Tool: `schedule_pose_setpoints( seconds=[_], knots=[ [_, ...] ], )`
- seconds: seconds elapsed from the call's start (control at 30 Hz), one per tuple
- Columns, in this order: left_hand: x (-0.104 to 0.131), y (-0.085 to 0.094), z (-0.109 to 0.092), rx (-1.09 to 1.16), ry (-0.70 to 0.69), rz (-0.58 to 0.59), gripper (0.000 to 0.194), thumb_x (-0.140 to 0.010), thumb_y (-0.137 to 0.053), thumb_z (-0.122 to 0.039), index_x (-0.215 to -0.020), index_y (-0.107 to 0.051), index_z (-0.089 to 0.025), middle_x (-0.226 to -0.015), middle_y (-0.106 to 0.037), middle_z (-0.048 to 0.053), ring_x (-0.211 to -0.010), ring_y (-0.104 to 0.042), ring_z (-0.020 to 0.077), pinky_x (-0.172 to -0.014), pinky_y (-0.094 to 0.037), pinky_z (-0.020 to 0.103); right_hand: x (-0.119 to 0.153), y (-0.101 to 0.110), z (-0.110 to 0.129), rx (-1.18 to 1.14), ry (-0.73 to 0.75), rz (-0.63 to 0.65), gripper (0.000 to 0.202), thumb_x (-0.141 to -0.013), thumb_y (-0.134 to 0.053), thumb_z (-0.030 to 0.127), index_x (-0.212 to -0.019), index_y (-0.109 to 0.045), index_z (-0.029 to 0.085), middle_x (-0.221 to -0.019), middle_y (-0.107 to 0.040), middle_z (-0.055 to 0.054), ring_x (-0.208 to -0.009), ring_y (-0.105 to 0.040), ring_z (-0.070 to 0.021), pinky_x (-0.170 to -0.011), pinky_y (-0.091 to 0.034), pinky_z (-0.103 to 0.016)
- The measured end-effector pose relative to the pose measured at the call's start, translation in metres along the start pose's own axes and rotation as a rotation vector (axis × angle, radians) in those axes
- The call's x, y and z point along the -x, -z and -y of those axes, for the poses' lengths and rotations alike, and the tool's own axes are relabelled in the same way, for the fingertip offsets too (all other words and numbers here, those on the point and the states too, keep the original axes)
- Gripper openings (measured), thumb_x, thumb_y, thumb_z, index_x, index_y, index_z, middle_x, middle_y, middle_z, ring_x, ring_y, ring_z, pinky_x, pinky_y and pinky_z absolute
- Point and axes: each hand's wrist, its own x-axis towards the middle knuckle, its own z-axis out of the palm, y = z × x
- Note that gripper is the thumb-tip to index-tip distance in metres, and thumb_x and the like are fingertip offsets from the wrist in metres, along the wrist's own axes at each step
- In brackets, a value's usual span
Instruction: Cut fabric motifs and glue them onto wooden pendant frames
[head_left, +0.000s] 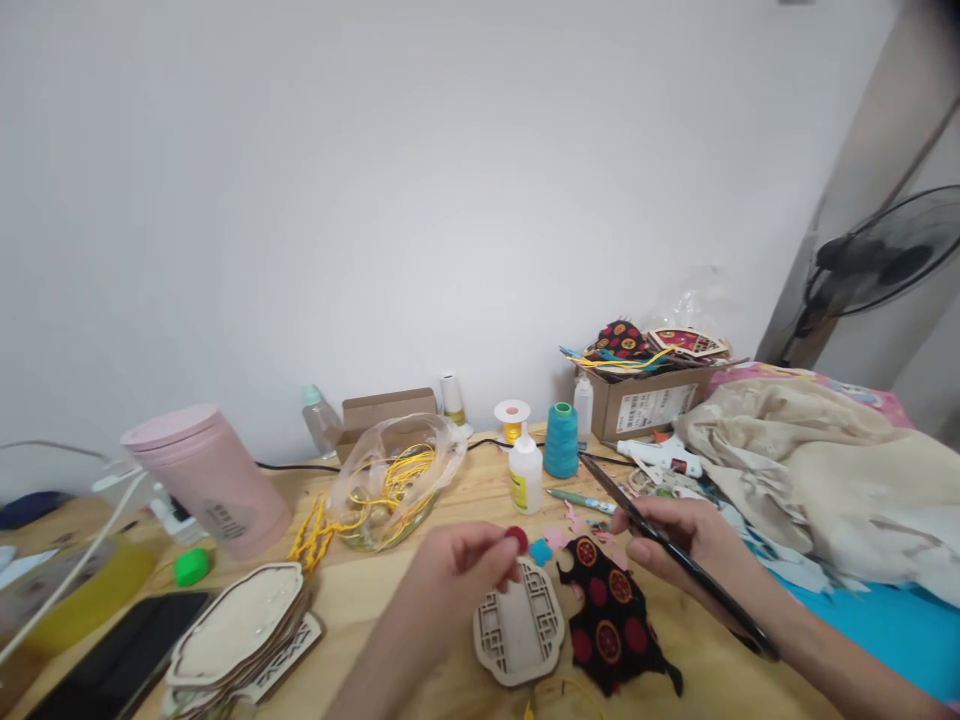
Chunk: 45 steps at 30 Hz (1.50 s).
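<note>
My left hand pinches a small dark red round piece between thumb and fingertips. Below it lies a pale wooden frame with fretwork sides. My right hand grips a pair of black scissors, seen nearly edge-on, tip pointing up and left. Between the hands, a black patterned cloth with red and yellow circles rests on the table, its edge cut irregularly. A blue flower-shaped scrap sits just beyond the frame.
A glue bottle and a teal thread spool stand behind. Leftward are a bag of yellow cord, a pink tumbler, stacked wooden plates and a phone. A filled carton and beige cloth occupy the right.
</note>
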Motion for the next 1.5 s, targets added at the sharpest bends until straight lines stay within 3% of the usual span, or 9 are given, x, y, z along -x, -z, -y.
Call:
schedule_pose_setpoints(
  seconds=[0.17,0.37,0.57,0.67,0.77,0.9,1.0,1.17,1.5],
  knots=[
    [-0.003,0.056,0.009,-0.513,0.118,-0.024,0.031,-0.068,-0.049,-0.037,-0.047,-0.059,-0.016,-0.044,-0.051,-0.002,-0.044,-0.045,0.0114,-0.044,-0.031,0.020,-0.004,-0.010,-0.012,0.032,0.010,-0.011,0.030,-0.076,-0.047,0.043,-0.068,-0.057,0.016,-0.053,-0.046,0.002,-0.047,-0.039,-0.0125,-0.042,-0.030,-0.022],
    [-0.019,0.067,0.030,-0.577,0.246,0.085,0.015,-0.057,-0.052,-0.023,-0.045,-0.059,-0.017,-0.043,-0.060,0.000,-0.040,-0.050,0.0124,-0.043,-0.037,0.021,-0.002,-0.014,-0.023,0.100,0.050,-0.080,0.024,-0.075,-0.049,0.037,-0.065,-0.057,0.017,-0.050,-0.047,0.002,-0.046,-0.041,-0.0127,-0.040,-0.033,-0.022],
    [-0.023,0.080,0.009,-0.697,0.303,0.122,0.013,-0.055,-0.053,-0.021,-0.044,-0.059,-0.017,-0.040,-0.060,0.002,-0.038,-0.052,0.0160,-0.039,-0.037,0.023,0.002,-0.012,-0.022,0.074,0.044,-0.137,0.020,-0.074,-0.050,0.035,-0.068,-0.057,0.017,-0.050,-0.048,0.002,-0.045,-0.044,-0.0135,-0.039,-0.035,-0.022],
    [-0.016,0.068,-0.008,-0.781,0.201,-0.008,0.014,-0.063,-0.050,-0.026,-0.066,-0.061,-0.018,-0.046,-0.061,0.001,-0.043,-0.054,0.0167,-0.042,-0.036,0.024,0.000,-0.011,-0.025,0.006,-0.037,-0.340,0.020,-0.074,-0.051,0.037,-0.072,-0.054,0.018,-0.054,-0.049,0.001,-0.048,-0.047,-0.0142,-0.042,-0.037,-0.023],
    [-0.008,0.032,-0.011,-0.775,0.002,-0.056,0.023,-0.073,-0.043,-0.034,-0.077,-0.061,-0.020,-0.062,-0.064,0.002,-0.058,-0.057,0.0179,-0.053,-0.040,0.026,-0.004,-0.009,-0.032,-0.021,-0.097,-0.473,0.024,-0.077,-0.046,0.039,-0.084,-0.048,0.016,-0.057,-0.047,0.002,-0.048,-0.046,-0.0132,-0.043,-0.037,-0.022],
    [-0.005,-0.024,0.006,-0.682,-0.219,-0.034,0.016,-0.072,-0.050,-0.026,-0.081,-0.061,-0.020,-0.085,-0.063,0.006,-0.084,-0.056,0.0213,-0.076,-0.042,0.033,-0.006,-0.003,-0.038,0.108,-0.074,-0.281,0.019,-0.073,-0.052,0.036,-0.077,-0.052,0.017,-0.058,-0.050,0.002,-0.051,-0.047,-0.0136,-0.046,-0.037,-0.023],
    [-0.008,-0.048,0.022,-0.658,-0.382,-0.149,0.014,-0.072,-0.050,-0.022,-0.080,-0.061,-0.020,-0.091,-0.060,0.008,-0.090,-0.054,0.0229,-0.080,-0.041,0.037,-0.001,0.001,-0.035,0.210,-0.079,-0.146,0.012,-0.065,-0.061,0.033,-0.065,-0.059,0.021,-0.051,-0.051,0.004,-0.047,-0.044,-0.0133,-0.044,-0.030,-0.023],
    [-0.008,-0.050,0.039,-0.635,-0.456,-0.222,0.015,-0.074,-0.049,-0.024,-0.078,-0.063,-0.023,-0.094,-0.059,0.009,-0.091,-0.054,0.0238,-0.078,-0.044,0.040,0.006,0.003,-0.030,0.246,-0.110,0.008,0.017,-0.052,-0.070,0.027,-0.068,-0.065,0.025,-0.054,-0.059,0.003,-0.049,-0.047,-0.0150,-0.045,-0.028,-0.022],
    [-0.008,-0.037,0.029,-0.546,-0.328,-0.111,0.019,-0.076,-0.047,-0.029,-0.080,-0.062,-0.019,-0.092,-0.062,0.009,-0.090,-0.055,0.0223,-0.081,-0.043,0.036,0.003,0.012,-0.021,-0.195,-0.090,0.119,0.014,-0.062,-0.060,0.022,-0.071,-0.051,0.017,-0.062,-0.051,0.004,-0.054,-0.047,-0.0102,-0.047,-0.037,-0.019]
  ],
)
